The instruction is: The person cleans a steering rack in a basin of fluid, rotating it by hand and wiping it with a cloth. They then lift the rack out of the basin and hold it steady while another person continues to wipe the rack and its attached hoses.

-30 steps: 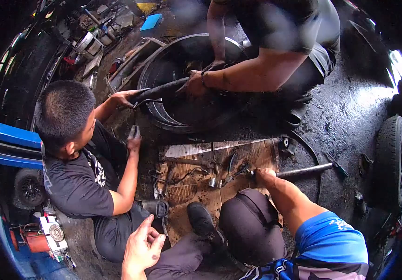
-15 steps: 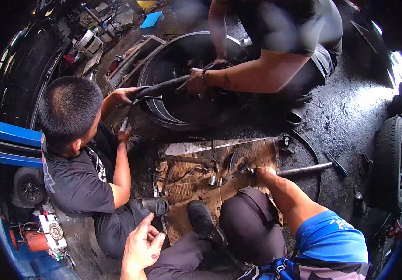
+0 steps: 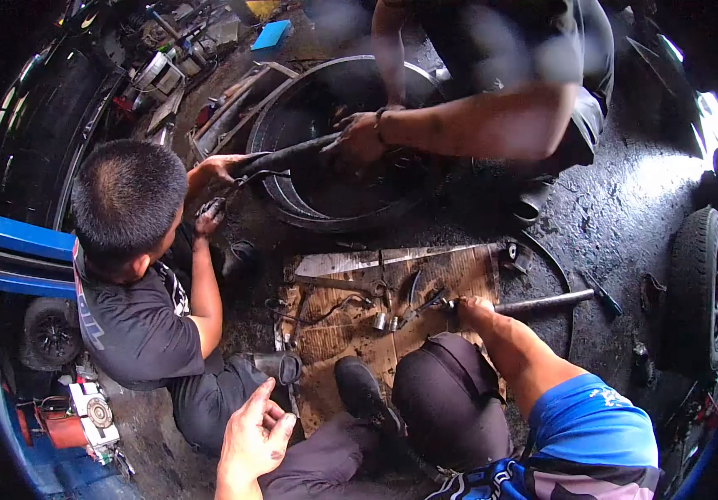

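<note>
Moved: the far co-worker [image 3: 500,62] has shifted a forearm to the right since the earlier frames, and the near co-worker [image 3: 130,275] has drawn the lower hand [image 3: 209,217] up toward the hose [image 3: 296,156].
Right hand [image 3: 475,311]: closed around the bar [image 3: 550,302] close to one end, knuckles up, on the far side of the bent knee [image 3: 450,404].
Right arm [image 3: 525,354]: reaching forward and inward from a blue sleeve [image 3: 596,421], nearly straight.
Left hand [image 3: 256,437]: open and raised, index finger extended, the other fingers loosely curled; the trouser leg [image 3: 321,458] is just beside it.
Bar: in the right hand, running out to its right toward a screwdriver [image 3: 602,294].
Sockets [image 3: 386,322]: left of the right hand, on cardboard [image 3: 334,354].
Wire [image 3: 317,322]: left of the sockets, curling across the cardboard.
Hose: well beyond both hands, held by both co-workers over the tub [image 3: 280,204].
Tire [image 3: 696,283]: upright, well to the right of the right hand.
</note>
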Action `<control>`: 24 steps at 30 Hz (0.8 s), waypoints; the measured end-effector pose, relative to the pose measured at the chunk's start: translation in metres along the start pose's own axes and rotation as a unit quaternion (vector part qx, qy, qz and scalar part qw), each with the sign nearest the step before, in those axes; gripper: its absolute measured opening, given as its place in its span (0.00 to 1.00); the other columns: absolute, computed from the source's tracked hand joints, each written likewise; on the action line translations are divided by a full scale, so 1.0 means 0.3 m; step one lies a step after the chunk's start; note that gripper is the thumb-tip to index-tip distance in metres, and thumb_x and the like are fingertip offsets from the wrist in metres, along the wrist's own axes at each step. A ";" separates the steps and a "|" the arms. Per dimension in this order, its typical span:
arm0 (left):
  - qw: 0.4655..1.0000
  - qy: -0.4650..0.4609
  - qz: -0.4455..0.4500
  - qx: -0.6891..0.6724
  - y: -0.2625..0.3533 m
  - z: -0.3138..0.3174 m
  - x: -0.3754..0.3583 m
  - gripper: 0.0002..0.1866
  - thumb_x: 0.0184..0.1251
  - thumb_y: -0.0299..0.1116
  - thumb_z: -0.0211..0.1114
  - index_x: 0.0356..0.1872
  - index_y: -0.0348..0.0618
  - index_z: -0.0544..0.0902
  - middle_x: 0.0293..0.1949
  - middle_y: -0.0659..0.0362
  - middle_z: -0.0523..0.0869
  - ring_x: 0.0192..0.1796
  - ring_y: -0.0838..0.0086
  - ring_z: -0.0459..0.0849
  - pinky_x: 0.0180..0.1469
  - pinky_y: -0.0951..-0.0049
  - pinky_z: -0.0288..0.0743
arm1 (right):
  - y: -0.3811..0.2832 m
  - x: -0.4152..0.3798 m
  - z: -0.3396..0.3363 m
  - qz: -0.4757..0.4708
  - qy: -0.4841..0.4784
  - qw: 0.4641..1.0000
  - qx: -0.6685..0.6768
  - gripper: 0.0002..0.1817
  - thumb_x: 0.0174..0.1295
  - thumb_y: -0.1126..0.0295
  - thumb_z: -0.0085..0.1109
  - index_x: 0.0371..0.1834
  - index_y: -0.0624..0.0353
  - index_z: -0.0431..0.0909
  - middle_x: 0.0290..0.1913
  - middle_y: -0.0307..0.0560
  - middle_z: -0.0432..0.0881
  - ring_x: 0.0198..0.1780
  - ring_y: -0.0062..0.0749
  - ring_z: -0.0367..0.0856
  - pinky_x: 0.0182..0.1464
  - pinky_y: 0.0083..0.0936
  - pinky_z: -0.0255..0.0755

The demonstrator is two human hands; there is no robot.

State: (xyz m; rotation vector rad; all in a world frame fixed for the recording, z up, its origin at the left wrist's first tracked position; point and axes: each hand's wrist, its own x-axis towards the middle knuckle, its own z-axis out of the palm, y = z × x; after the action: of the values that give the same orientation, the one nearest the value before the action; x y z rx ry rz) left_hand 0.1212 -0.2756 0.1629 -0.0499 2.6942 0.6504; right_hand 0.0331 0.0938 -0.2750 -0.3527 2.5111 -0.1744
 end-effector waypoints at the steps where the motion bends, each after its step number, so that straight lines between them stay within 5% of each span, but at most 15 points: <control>1: 1.000 0.005 0.012 0.002 -0.008 0.003 -0.001 0.31 0.58 0.30 0.68 0.62 0.29 0.70 0.27 0.55 0.83 0.23 0.77 0.81 0.26 0.77 0.75 | 0.000 0.000 -0.005 -0.003 0.003 1.000 0.000 0.15 0.56 0.61 0.56 0.42 0.58 0.82 0.35 0.46 0.86 0.39 0.38 0.86 0.35 0.36 0.80; 7: 1.000 0.014 0.027 0.006 -0.009 0.000 0.000 0.31 0.57 0.31 0.69 0.62 0.30 0.70 0.27 0.55 0.83 0.22 0.76 0.81 0.26 0.76 0.75 | 0.022 0.033 0.074 -0.010 0.048 0.996 -0.071 0.14 0.58 0.59 0.54 0.41 0.54 0.80 0.30 0.46 0.85 0.33 0.37 0.87 0.31 0.36 0.79; 10: 0.999 0.018 0.030 0.008 -0.012 0.000 0.002 0.31 0.57 0.31 0.69 0.62 0.31 0.70 0.26 0.55 0.83 0.22 0.76 0.80 0.26 0.76 0.75 | 0.036 0.078 0.168 0.023 0.085 0.992 -0.092 0.12 0.52 0.63 0.60 0.37 0.56 0.83 0.35 0.48 0.86 0.38 0.37 0.87 0.34 0.35 0.81; 16: 0.999 0.027 0.044 0.009 -0.027 0.007 -0.009 0.32 0.57 0.31 0.69 0.63 0.33 0.70 0.26 0.55 0.83 0.22 0.76 0.80 0.26 0.76 0.74 | -0.035 -0.038 -0.103 0.019 -0.007 0.998 0.054 0.14 0.51 0.60 0.60 0.34 0.59 0.81 0.30 0.50 0.85 0.35 0.42 0.86 0.33 0.37 0.80; 24: 1.000 0.015 0.017 -0.003 -0.029 0.009 -0.012 0.32 0.58 0.32 0.69 0.63 0.31 0.69 0.27 0.56 0.83 0.23 0.78 0.80 0.26 0.77 0.74 | 0.055 0.064 0.125 0.006 0.053 0.999 -0.004 0.19 0.46 0.56 0.65 0.39 0.54 0.82 0.34 0.47 0.87 0.37 0.37 0.88 0.35 0.34 0.81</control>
State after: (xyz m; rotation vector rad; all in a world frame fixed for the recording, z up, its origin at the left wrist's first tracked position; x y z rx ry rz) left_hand 0.1265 -0.2823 0.1582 -0.0163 2.7278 0.6727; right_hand 0.0359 0.1023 -0.3193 -0.3399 2.6181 -0.1838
